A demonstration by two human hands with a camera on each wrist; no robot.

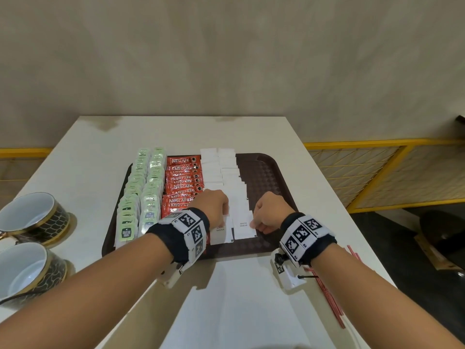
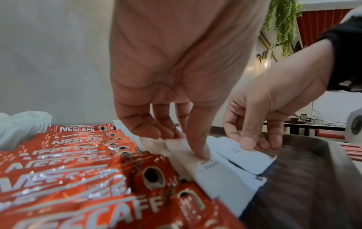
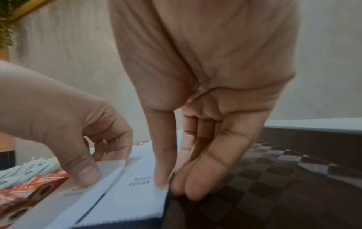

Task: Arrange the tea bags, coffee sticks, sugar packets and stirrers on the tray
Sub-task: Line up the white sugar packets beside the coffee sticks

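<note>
On the dark brown tray (image 1: 266, 182) lie two columns of green tea bags (image 1: 141, 192), one column of red Nescafe coffee sticks (image 1: 182, 182) and two columns of white sugar packets (image 1: 226, 172). My left hand (image 2: 186, 144) pinches the nearest packet of the left sugar column (image 2: 219, 178), thumb on top, fingers curled behind its far edge. My right hand (image 3: 170, 184) pinches the right edge of the nearest packet in the right column (image 3: 133, 201), thumb on top and fingers curled under. Red stirrers (image 1: 329, 295) lie on the table beside my right wrist.
Two black-and-gold cups (image 1: 32, 215) (image 1: 22, 268) stand on the table's left side. The right third of the tray shows bare chequered surface (image 3: 274, 178). A yellow railing (image 1: 377, 172) runs beyond the table's right edge.
</note>
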